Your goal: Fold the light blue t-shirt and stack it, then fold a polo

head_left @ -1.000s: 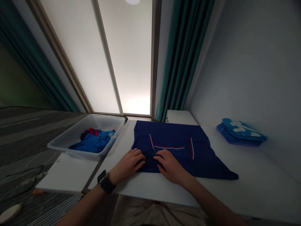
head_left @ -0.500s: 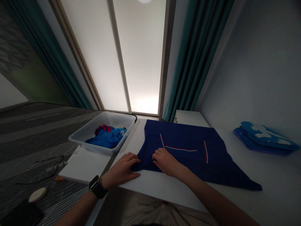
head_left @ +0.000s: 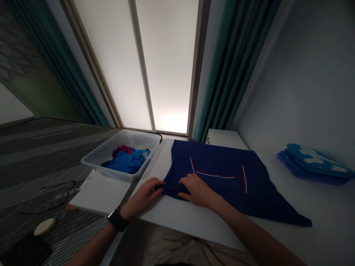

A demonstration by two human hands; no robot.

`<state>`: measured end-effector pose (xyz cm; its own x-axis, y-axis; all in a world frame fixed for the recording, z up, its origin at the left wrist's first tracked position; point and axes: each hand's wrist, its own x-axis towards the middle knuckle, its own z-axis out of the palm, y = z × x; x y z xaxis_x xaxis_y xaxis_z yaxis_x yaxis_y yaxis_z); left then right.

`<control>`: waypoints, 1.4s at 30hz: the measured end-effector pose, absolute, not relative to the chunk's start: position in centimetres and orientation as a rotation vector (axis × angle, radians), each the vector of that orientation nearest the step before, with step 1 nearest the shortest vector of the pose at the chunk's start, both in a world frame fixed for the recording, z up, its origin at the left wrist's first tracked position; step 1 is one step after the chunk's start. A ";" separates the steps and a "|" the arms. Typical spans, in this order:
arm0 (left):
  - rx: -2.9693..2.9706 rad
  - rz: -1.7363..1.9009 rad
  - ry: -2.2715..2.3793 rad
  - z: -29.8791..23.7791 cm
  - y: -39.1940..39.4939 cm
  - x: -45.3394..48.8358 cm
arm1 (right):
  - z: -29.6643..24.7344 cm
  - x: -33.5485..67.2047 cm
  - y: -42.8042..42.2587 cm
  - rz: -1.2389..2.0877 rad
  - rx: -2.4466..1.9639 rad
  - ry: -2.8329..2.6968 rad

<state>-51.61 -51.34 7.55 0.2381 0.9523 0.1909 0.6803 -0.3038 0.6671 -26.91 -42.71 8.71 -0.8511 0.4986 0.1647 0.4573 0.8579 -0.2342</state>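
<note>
A dark navy shirt [head_left: 216, 160] with red-and-white trim lines lies spread on a white table, one pointed end stretching to the near right. At its near left corner, my left hand [head_left: 148, 192], with a black watch on the wrist, pinches the cloth between thumb and fingers. Just to the right, my right hand [head_left: 196, 189] has its fingers curled over the shirt's near edge, with the thumb on the side closest to me. Part of the cloth is hidden under this hand.
A translucent plastic bin [head_left: 94, 157] with crumpled blue and red clothes [head_left: 126, 160] stands on the left. Folded blue garments [head_left: 313, 162] are stacked at the right. Behind the table is a white cabinet [head_left: 226, 138]; the white table [head_left: 191, 218] ends close to my body.
The near left corner of the shirt has been brought up and inward by my left hand, which now pinches it. My right thumb has spread lower at the near edge.
</note>
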 end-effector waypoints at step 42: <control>2.286 0.709 1.797 6.0 -49.7 -49.8 | 4.8 -15.7 -43.0 0.118 -1.473 -2.571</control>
